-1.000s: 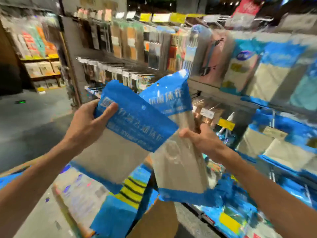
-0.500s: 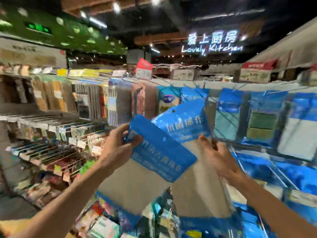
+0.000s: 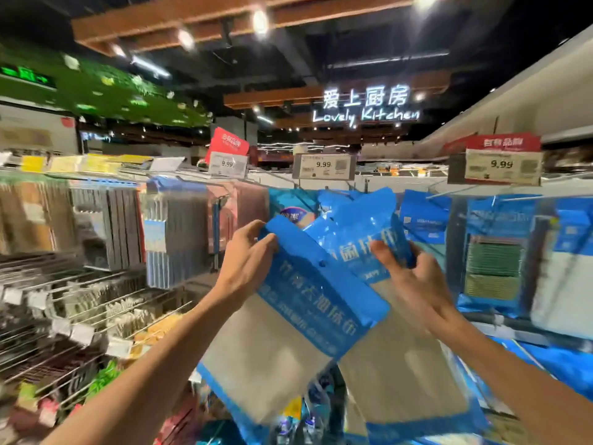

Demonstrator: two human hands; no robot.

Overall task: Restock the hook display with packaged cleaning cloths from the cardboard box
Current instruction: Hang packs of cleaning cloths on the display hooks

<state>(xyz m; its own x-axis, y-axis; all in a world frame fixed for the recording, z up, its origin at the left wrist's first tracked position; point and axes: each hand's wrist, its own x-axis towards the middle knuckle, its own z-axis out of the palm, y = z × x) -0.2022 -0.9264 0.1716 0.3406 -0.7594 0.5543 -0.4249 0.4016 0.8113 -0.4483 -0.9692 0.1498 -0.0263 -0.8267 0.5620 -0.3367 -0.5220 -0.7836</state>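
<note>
Cleaning-cloth packs at frame centre
Left hand point(image 3: 245, 264) pinches the front pack point(image 3: 298, 319); right hand point(image 3: 414, 284) grips the rear pack point(image 3: 356, 232); both blue-headed, grey cloth.

Under a dark ceiling point(image 3: 337, 49), wooden beams point(image 3: 205, 14) and spotlights point(image 3: 260, 22) run above a glowing Lovely Kitchen sign point(image 3: 365, 106).

The left pack point(image 3: 308, 303) partly hides the right pack point(image 3: 401, 364); shelf goods point(image 3: 106, 226) blur.
</note>
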